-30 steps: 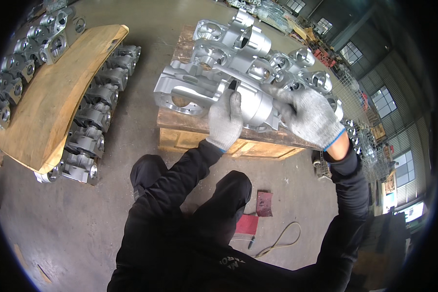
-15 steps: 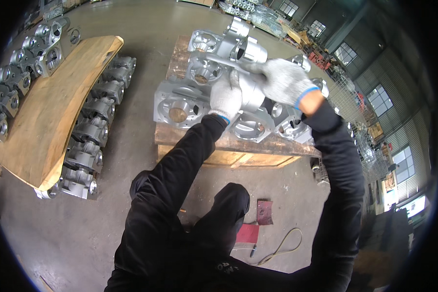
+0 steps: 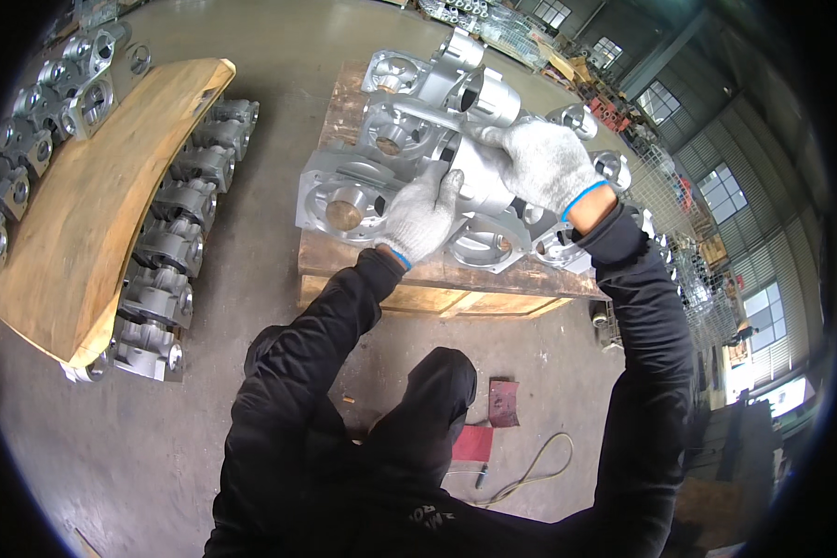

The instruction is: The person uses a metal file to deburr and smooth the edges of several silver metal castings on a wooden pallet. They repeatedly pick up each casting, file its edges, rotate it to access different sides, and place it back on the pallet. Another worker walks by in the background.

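Observation:
Several silver metal castings [image 3: 346, 206], with round bores and square flanges, stand close together on a wooden crate [image 3: 437, 277] before me. My left hand [image 3: 423, 216], in a light knitted glove, is closed at the near side of a middle casting [image 3: 479, 177]. Its thumb points up along the rim, and most of its fingertips are hidden. Also gloved, my right hand [image 3: 551, 166] bends over the cylindrical part of the same casting from the right. The thumb reaches left along its top, while the other fingers are partly hidden behind the hand.
Left of the crate, a wooden board [image 3: 126, 195] lies on more castings [image 3: 172, 246]. Red sheets [image 3: 503, 402] and a looped cord [image 3: 539, 474] lie on the floor near my knee. Wire-mesh cages [image 3: 684, 223] stand at the right.
My left hand has moved slightly left and toward me, uncovering more of the middle casting's rim. The right hand stays on the casting, with only a small shift.

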